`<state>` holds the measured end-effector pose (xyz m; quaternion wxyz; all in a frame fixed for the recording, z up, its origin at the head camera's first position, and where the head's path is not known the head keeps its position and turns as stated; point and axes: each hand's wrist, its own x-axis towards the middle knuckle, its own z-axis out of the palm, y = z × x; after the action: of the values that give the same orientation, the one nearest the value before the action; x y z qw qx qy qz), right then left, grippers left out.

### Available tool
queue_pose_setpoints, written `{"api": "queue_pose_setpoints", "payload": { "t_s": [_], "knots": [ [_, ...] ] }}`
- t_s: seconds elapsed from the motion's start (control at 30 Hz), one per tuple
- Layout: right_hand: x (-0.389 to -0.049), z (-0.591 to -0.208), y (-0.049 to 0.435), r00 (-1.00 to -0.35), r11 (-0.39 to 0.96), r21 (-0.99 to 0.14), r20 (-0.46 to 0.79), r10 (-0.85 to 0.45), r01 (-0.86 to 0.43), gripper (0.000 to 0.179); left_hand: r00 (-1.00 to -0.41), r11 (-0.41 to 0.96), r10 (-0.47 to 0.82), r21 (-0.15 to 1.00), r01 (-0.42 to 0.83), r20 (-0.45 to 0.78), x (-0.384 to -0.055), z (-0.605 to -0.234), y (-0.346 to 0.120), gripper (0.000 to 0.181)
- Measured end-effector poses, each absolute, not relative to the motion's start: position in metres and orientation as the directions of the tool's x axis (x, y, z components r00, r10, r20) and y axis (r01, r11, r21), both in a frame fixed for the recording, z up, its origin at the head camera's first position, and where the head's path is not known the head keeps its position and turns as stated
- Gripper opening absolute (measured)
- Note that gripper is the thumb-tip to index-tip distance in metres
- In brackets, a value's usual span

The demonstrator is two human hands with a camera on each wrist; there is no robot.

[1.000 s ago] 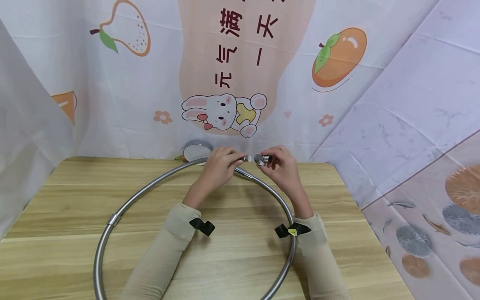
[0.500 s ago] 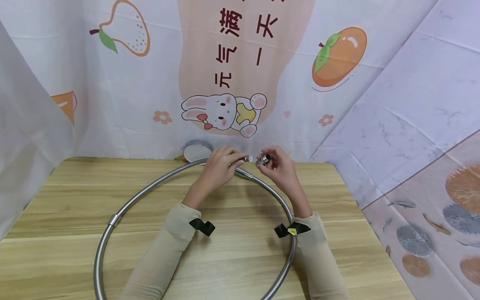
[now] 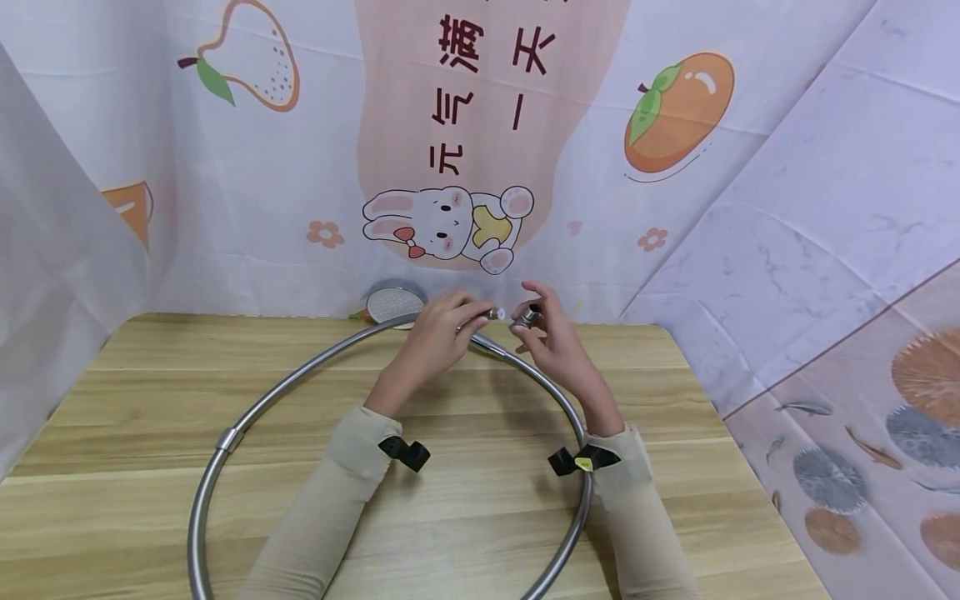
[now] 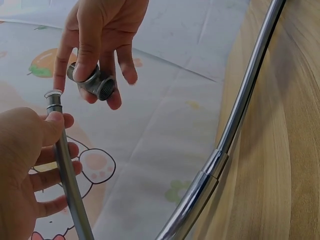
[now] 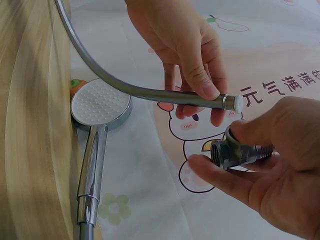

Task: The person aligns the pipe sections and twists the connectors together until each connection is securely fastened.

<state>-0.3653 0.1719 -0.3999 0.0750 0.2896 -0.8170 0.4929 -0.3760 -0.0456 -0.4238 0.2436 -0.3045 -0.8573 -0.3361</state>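
Observation:
My left hand point(image 3: 442, 325) pinches the end of a grey metal shower hose point(image 5: 170, 96) between thumb and fingers. A white washer point(image 5: 239, 103) shows at the hose's tip. In my right hand point(image 3: 561, 346) is a small metal tee fitting point(image 5: 232, 153), held with the thumb on top and fingers beneath it. One threaded opening of the fitting shows in both wrist views, tilted off the hose's line. A small gap parts the fitting from the hose tip. My right index finger stands out straight, close by the hose tip in the left wrist view.
The hose loops over the wooden table point(image 3: 465, 517) around both forearms. A chrome hand shower point(image 5: 101, 104) with a white face lies at the table's back edge by a printed curtain point(image 3: 300, 208). Something orange and green point(image 5: 76, 85) shows behind it.
The tee fitting has been turned in my right hand, its chrome end swinging from pointing right to pointing up. My right index finger has lifted away. The left hand and hose stay nearly still.

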Motion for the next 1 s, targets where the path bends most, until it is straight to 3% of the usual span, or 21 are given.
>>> {"api": "queue_pose_setpoints", "payload": {
  "t_s": [0.33, 0.7, 1.0],
  "knots": [
    [-0.361, -0.392, 0.179, -0.829, 0.505, -0.659, 0.416, -0.373, -0.558, 0.031, -0.702, 0.556, 0.342, 0.468, 0.687, 0.625, -0.377, -0.425, -0.045, 0.026],
    [-0.36, -0.39, 0.181, -0.73, 0.6, -0.423, 0.472, -0.494, -0.679, 0.059, -0.709, 0.579, 0.359, 0.45, 0.679, 0.607, -0.376, -0.425, -0.044, 0.027],
    [-0.359, -0.389, 0.181, -0.774, 0.59, -0.503, 0.456, -0.44, -0.632, 0.035, -0.702, 0.576, 0.359, 0.446, 0.685, 0.615, -0.379, -0.427, -0.045, 0.026]
  ]
}}
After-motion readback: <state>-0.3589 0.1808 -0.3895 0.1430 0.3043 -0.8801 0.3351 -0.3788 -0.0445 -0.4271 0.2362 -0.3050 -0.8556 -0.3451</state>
